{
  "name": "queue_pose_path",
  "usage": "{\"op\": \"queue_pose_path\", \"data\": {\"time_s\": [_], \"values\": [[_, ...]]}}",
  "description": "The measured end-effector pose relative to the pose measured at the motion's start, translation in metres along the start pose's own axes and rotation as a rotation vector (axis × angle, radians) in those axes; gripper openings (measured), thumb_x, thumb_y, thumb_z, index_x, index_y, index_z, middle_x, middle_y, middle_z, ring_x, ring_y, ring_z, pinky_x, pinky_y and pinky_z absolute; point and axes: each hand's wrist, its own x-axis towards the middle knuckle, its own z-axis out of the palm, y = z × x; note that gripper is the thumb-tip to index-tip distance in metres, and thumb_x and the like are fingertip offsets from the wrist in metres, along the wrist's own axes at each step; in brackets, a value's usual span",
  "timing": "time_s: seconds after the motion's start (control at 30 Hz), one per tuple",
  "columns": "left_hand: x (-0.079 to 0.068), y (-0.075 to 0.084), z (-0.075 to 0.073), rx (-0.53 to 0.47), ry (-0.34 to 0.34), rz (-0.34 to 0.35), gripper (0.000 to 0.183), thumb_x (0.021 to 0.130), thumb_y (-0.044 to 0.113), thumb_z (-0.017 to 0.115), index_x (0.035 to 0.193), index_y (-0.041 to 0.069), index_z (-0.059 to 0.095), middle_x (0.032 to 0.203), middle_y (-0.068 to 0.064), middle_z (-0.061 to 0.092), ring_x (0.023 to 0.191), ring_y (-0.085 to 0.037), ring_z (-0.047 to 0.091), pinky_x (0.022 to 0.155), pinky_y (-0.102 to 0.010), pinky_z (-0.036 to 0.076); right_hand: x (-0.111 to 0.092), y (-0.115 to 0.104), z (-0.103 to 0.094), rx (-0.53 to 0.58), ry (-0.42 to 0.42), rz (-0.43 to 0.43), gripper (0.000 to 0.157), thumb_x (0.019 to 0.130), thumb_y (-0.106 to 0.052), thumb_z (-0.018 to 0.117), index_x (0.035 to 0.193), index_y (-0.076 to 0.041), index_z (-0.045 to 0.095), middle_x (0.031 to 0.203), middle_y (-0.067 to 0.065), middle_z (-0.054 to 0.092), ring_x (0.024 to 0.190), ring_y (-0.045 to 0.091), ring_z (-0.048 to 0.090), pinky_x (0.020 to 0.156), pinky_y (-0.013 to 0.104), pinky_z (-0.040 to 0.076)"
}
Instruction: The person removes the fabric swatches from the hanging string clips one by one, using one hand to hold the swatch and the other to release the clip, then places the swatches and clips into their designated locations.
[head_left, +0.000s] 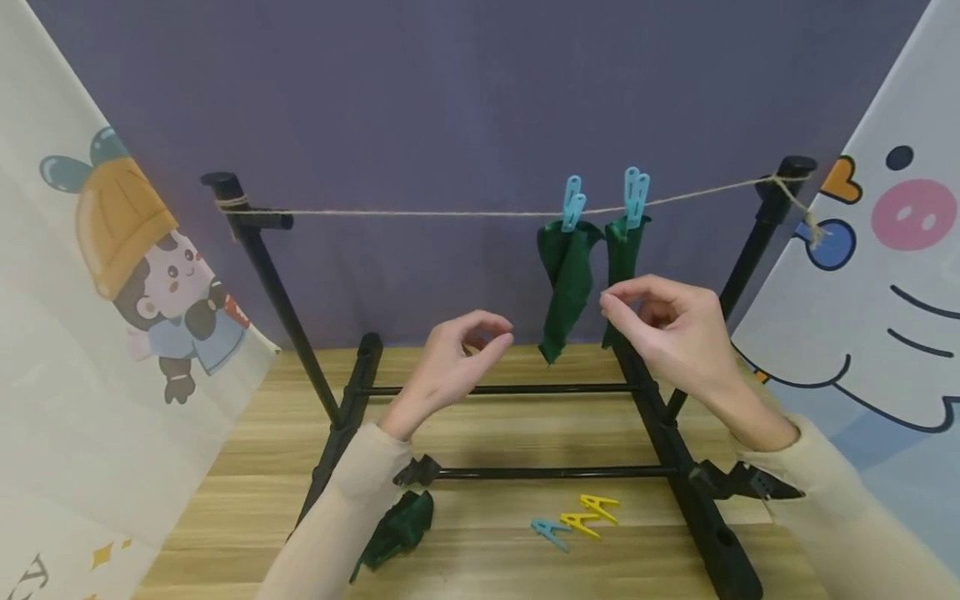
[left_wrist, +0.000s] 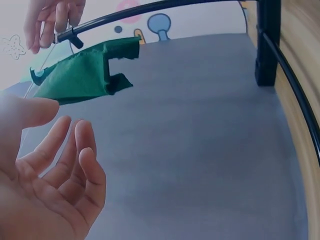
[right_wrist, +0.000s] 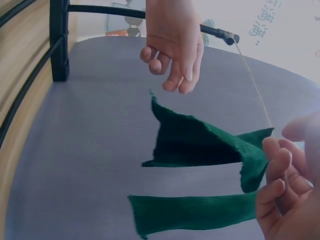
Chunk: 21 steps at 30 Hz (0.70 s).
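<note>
Two dark green cloths hang from a thin string (head_left: 420, 213). A pair of light blue clothespins holds the left cloth (head_left: 567, 287), and another light blue pair (head_left: 637, 196) holds the right cloth (head_left: 624, 246). My right hand (head_left: 675, 333) is in front of the right cloth, its fingers loosely bent and nothing visible in them. To the left of the hanging cloths, my left hand (head_left: 461, 358) floats with relaxed, slightly curved fingers and holds nothing. The left wrist view shows a cloth (left_wrist: 80, 75) just beyond the left fingers. Both cloths hang loose in the right wrist view.
The string is tied between two posts of a black frame (head_left: 288, 317) on a wooden surface (head_left: 480, 558). A crumpled green cloth (head_left: 401, 529) lies by the left forearm. Two yellow clothespins (head_left: 581, 524) and one blue clothespin (head_left: 551, 532) lie at the front.
</note>
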Motion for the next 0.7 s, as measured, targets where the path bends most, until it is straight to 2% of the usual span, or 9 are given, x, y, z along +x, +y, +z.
{"op": "queue_pose_path", "data": {"time_s": [0.2, 0.33, 0.43, 0.53, 0.6, 0.7], "values": [[0.017, 0.011, 0.007, -0.044, 0.026, 0.017, 0.025, 0.106, 0.031, 0.067, 0.126, 0.018, 0.074, 0.119, -0.001, 0.076, 0.091, -0.023, 0.073, 0.077, -0.037, 0.059, 0.014, -0.005, -0.003, -0.060, 0.039, -0.048, 0.013, 0.095, -0.004, 0.077, 0.105, -0.012, 0.083, 0.050, -0.008, 0.054, 0.040, 0.005, 0.036, 0.041, 0.025, 0.024], [0.027, 0.018, 0.012, -0.057, 0.038, 0.033, 0.027, 0.106, 0.031, 0.067, 0.128, 0.018, 0.074, 0.125, -0.001, 0.075, 0.092, -0.020, 0.073, 0.078, -0.036, 0.060, 0.024, -0.009, -0.005, -0.082, 0.067, -0.077, 0.014, 0.096, -0.007, 0.077, 0.108, -0.011, 0.082, 0.047, -0.008, 0.049, 0.038, 0.006, 0.034, 0.041, 0.024, 0.023], [0.032, 0.024, 0.015, -0.070, 0.042, 0.046, 0.028, 0.106, 0.030, 0.067, 0.130, 0.017, 0.072, 0.127, -0.001, 0.074, 0.093, -0.021, 0.073, 0.078, -0.036, 0.060, 0.031, -0.013, -0.006, -0.070, 0.082, -0.101, 0.016, 0.097, -0.006, 0.076, 0.112, -0.010, 0.082, 0.058, -0.013, 0.057, 0.038, 0.006, 0.036, 0.042, 0.023, 0.026], [0.036, 0.028, 0.017, -0.081, 0.043, 0.051, 0.030, 0.106, 0.031, 0.066, 0.133, 0.018, 0.071, 0.128, 0.000, 0.073, 0.093, -0.021, 0.072, 0.078, -0.037, 0.060, 0.036, -0.016, -0.007, -0.072, 0.100, -0.120, 0.021, 0.097, -0.006, 0.075, 0.117, -0.009, 0.081, 0.064, -0.015, 0.059, 0.039, 0.005, 0.037, 0.043, 0.022, 0.029], [0.039, 0.031, 0.019, -0.092, 0.049, 0.053, 0.031, 0.106, 0.031, 0.066, 0.134, 0.017, 0.069, 0.129, 0.000, 0.072, 0.093, -0.020, 0.071, 0.079, -0.036, 0.059, 0.040, -0.018, -0.008, -0.084, 0.110, -0.123, 0.023, 0.098, -0.006, 0.074, 0.120, -0.009, 0.080, 0.061, -0.013, 0.057, 0.038, 0.005, 0.035, 0.043, 0.022, 0.028], [0.043, 0.034, 0.022, -0.112, 0.051, 0.051, 0.032, 0.106, 0.030, 0.066, 0.136, 0.016, 0.068, 0.128, -0.001, 0.071, 0.093, -0.020, 0.070, 0.078, -0.036, 0.059, 0.045, -0.021, -0.010, -0.111, 0.113, -0.118, 0.025, 0.100, -0.010, 0.072, 0.125, -0.011, 0.078, 0.045, -0.006, 0.043, 0.035, 0.006, 0.030, 0.041, 0.023, 0.024]]}}
